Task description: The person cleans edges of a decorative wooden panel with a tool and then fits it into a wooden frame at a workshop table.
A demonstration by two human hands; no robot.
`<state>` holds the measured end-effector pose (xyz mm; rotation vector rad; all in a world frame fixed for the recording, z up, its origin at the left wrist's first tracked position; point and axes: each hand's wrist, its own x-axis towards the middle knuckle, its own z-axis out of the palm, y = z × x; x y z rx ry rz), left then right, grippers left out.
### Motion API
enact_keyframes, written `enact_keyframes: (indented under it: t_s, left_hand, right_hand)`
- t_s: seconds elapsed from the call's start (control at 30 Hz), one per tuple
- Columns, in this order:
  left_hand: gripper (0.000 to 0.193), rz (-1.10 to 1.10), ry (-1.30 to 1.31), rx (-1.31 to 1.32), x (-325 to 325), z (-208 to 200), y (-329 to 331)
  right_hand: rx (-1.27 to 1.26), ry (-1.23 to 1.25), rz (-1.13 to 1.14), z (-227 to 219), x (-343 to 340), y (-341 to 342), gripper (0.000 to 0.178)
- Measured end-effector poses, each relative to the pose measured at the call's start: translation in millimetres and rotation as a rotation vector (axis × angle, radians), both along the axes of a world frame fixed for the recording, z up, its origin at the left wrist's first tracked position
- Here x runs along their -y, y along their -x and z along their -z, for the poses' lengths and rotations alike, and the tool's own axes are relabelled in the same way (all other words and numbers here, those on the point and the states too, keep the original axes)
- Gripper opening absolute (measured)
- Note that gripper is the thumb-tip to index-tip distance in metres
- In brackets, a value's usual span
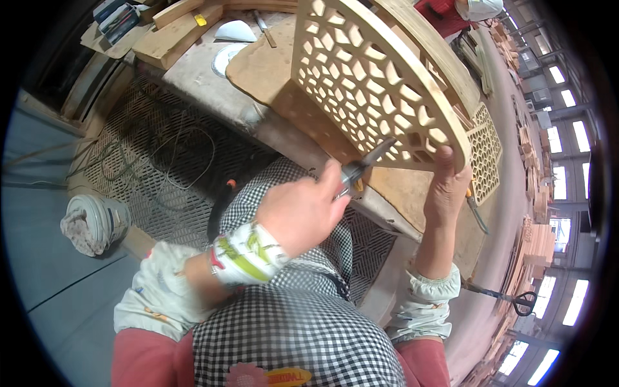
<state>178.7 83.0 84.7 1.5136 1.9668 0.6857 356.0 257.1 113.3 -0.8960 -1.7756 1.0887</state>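
Note:
My left hand (300, 206) is closed around a narrow tool with a dark pointed blade (377, 155); its exact kind is blurred. The tip lies against the openings near the lower edge of a pale wooden lattice panel (361, 77). This panel stands tilted on edge, cut through with many angular holes inside a solid curved rim. At its near right corner my right hand (448, 177) grips the rim, the thumb on the face and the other fingers hidden behind. Beneath the panel is a brown board (258, 71) on the workbench.
Right of the panel lie a second lattice piece (487, 151) and a thin tool (477, 216) with a yellow part. Wooden blocks (171, 42) and white paper (235, 31) sit at the back left. A bucket (113, 216) stands left, near floor cables (174, 155). Another person's red sleeve (442, 16) shows far off.

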Motion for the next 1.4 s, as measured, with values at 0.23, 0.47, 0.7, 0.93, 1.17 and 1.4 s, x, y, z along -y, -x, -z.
enact_keyframes:
  t_s: [0.23, 0.47, 0.7, 0.93, 1.17, 1.4]
  left_hand:
    - [0.037, -0.007, 0.045, 0.111, 15.3, 18.9, 5.5]
    - [0.039, -0.001, 0.009, -0.097, -10.0, 25.1, -14.8]
    - [0.048, -0.030, -0.059, -0.145, -31.7, 26.9, -20.7]
    - [0.044, -0.043, -0.022, -0.144, -38.3, 26.6, -22.4]
    - [0.038, 0.068, 0.091, 0.144, -15.1, 30.8, -3.7]
    - [0.036, -0.079, -0.029, 0.249, -11.2, 52.1, 17.1]
  right_hand:
    - [0.058, -0.038, 0.036, -7.5, -18.2, -27.8, 0.071]
    - [-0.021, -0.099, 0.057, -1.6, -4.3, -26.3, 0.062]
    - [0.012, -0.133, 0.055, -5.4, 0.9, -26.7, 0.064]
    - [-0.012, -0.108, 0.052, 0.6, 0.2, -33.9, 0.064]
    - [-0.010, -0.047, 0.043, -1.5, -11.6, -51.4, 0.065]
    - [0.028, -0.098, 0.091, 7.9, -17.5, -58.3, 0.073]
